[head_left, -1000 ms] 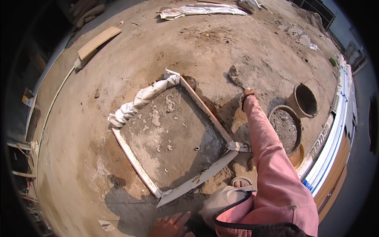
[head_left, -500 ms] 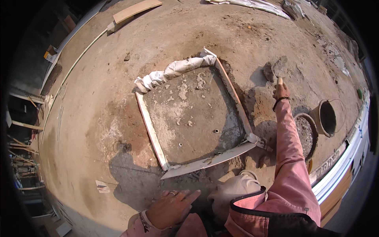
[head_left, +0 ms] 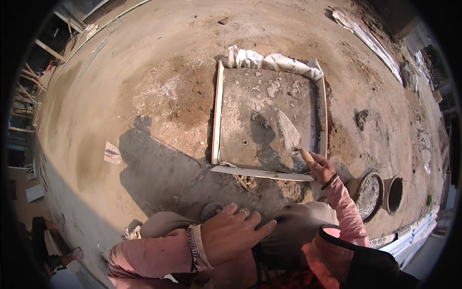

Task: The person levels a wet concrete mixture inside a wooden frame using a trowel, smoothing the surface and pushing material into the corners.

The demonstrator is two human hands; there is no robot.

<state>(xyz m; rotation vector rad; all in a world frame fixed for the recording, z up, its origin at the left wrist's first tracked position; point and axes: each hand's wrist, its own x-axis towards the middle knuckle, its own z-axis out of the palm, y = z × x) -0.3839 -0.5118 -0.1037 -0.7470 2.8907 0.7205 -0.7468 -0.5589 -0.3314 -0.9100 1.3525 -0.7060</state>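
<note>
My right hand is wrapped round the wooden handle of a pointed trowel. Its mortar-grey blade points away from me over the right part of a square, grey mortar surface; whether it touches cannot be told. Low boards edge this square on the near, left and right sides. Along the far side runs a crumpled white sack. A small round hole shows in the mortar, with loose crumbs toward the far side. Fingers apart and holding nothing, my left hand hovers by my knees.
To the right stand a bucket of grey mix and a dark-mouthed bucket. A stone-like lump lies beyond them. At left is a flat piece on the ground. Another person's feet show at lower left.
My right hand has brought the trowel from the ground right of the square to over the mortar. The view has swung left, and my left hand appears farther right.
</note>
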